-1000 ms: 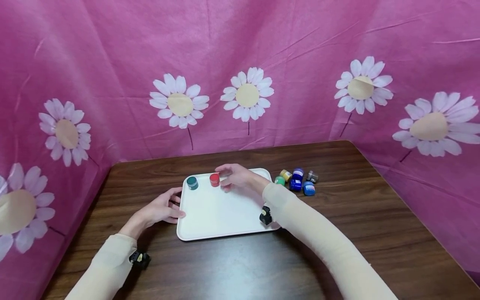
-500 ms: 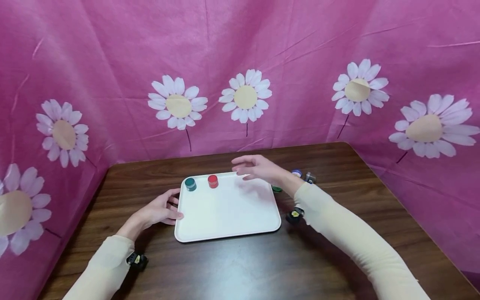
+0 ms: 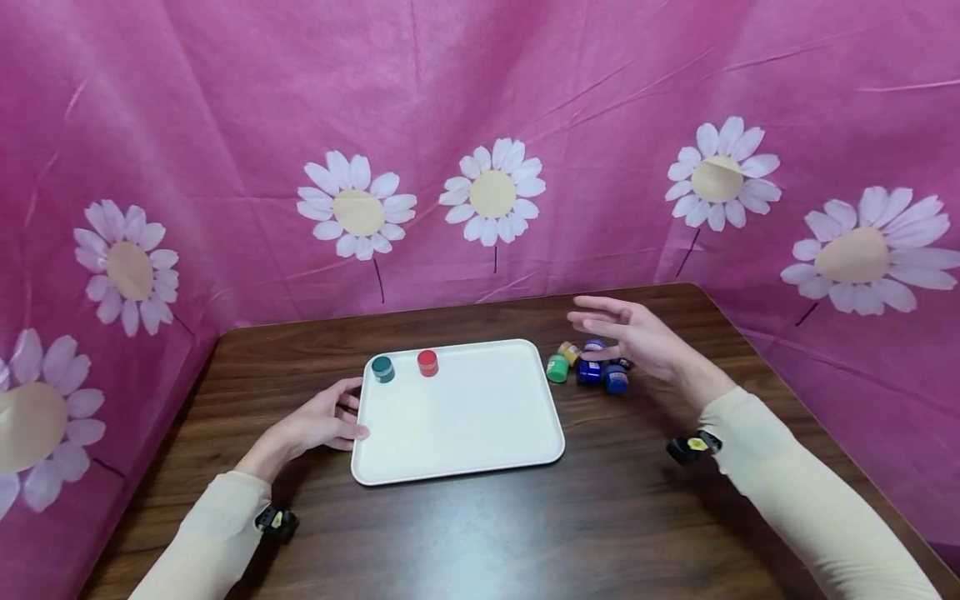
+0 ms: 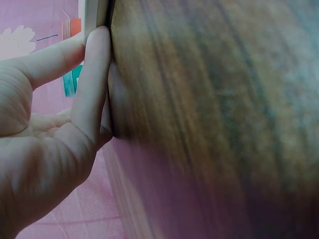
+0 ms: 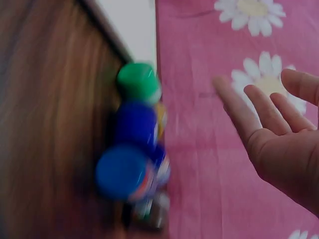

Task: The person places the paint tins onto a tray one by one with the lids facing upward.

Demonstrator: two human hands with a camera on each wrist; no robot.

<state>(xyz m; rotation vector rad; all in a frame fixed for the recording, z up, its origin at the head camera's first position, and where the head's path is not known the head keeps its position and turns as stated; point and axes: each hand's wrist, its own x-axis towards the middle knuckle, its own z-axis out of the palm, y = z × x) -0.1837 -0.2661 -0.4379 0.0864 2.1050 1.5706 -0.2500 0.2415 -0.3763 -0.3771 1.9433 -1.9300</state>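
Observation:
My left hand (image 3: 322, 419) holds the left edge of a white rectangular tray (image 3: 465, 425), thumb on the rim. In the left wrist view its fingers (image 4: 94, 74) lie right at the tray's edge (image 4: 93, 15). Near the tray's far left corner stand a dark green paint jar (image 3: 383, 369) and a red paint jar (image 3: 427, 362). My right hand (image 3: 637, 337), fingers spread and holding nothing, hovers over a cluster of paint jars right of the tray. A green jar (image 3: 557, 368), a yellow one (image 3: 569, 353) and several blue ones (image 3: 589, 372) show there.
The brown wooden table (image 3: 465, 542) carries everything. Behind and beside it hangs a pink cloth (image 3: 600, 83) with white daisies. A dark or clear jar (image 5: 152, 211) lies at the cluster's far end in the right wrist view, partly behind my hand in the head view.
My right hand has left the red jar and travelled right, across the tray, to above the jar cluster. The left hand, tray and two jars on it stay put.

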